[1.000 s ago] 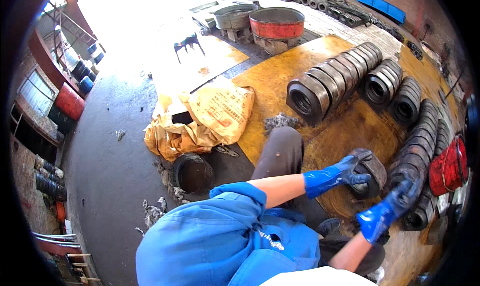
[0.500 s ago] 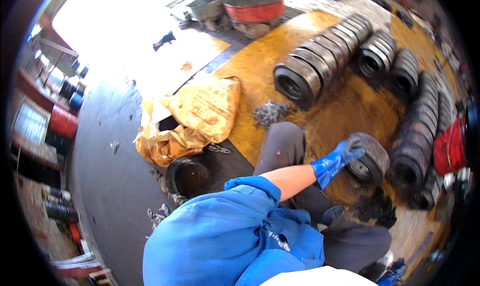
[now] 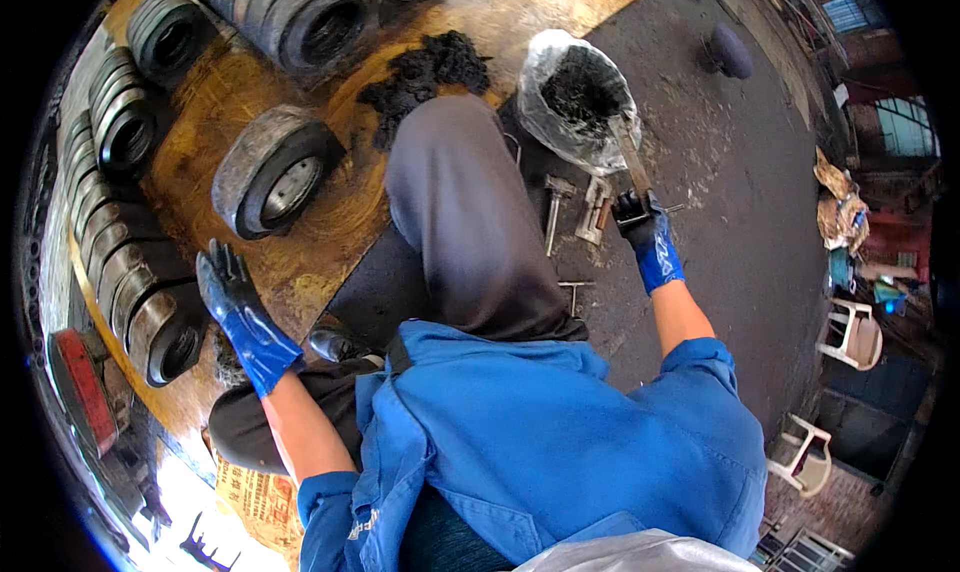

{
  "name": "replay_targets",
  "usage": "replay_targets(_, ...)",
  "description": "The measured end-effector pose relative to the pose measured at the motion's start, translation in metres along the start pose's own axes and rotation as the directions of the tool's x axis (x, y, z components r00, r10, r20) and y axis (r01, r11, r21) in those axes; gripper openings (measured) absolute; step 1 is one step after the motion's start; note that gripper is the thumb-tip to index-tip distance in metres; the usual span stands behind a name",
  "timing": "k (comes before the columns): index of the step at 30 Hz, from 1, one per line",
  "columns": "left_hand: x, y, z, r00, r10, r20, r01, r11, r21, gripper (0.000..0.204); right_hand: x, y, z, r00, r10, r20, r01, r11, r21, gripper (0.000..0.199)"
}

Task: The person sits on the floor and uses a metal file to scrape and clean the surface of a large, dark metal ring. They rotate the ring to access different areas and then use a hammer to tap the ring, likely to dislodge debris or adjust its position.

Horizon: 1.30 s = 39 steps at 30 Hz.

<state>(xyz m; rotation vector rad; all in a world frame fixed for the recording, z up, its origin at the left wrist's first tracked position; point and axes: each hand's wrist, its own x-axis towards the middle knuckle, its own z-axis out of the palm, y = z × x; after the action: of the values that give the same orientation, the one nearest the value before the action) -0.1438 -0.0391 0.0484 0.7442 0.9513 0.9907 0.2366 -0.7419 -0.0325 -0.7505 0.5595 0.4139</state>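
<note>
Your right hand [image 3: 637,215] is covering the near end of the flat metal tool [image 3: 629,157] it is gripping. Left of that hand, your raised knee [image 3: 452,192] is blocking part of a black clump [image 3: 445,67]. Well ahead of your left hand [image 3: 228,284], the upper edge is cutting off a row of dark rings [image 3: 275,12]; behind that hand, your sleeve [image 3: 332,517] is hiding part of a yellow sack [image 3: 255,497].
</note>
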Motion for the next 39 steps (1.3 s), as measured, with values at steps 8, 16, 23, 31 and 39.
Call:
replay_targets(8,-0.025,0.009,-0.008,0.991,0.12,0.057,-0.124,0.988,0.087,0.058,-0.003,0.026,-0.009,0.975,0.062,-0.213,-0.047,0.996,0.075,0.032)
replay_targets(16,-0.023,0.006,0.011,0.998,0.06,0.02,-0.061,0.997,0.053,0.055,0.02,0.024,0.0,0.953,0.138,-0.27,-0.124,0.99,0.069,0.039)
replay_targets(23,-0.024,0.003,0.014,0.996,0.08,0.035,-0.08,0.997,0.007,0.053,-0.026,0.008,-0.039,0.969,0.027,-0.247,-0.088,0.967,-0.24,0.048)
replay_targets(31,-0.023,0.003,0.019,0.998,0.054,0.026,-0.053,0.999,-0.007,0.052,-0.019,-0.019,0.001,0.961,-0.252,-0.115,0.163,0.85,-0.5,0.052)
replay_targets(39,-0.02,0.006,0.011,0.998,0.05,0.028,-0.049,0.998,-0.04,0.051,0.011,0.022,0.109,0.782,-0.318,0.536,0.056,-0.82,-0.569,0.033)
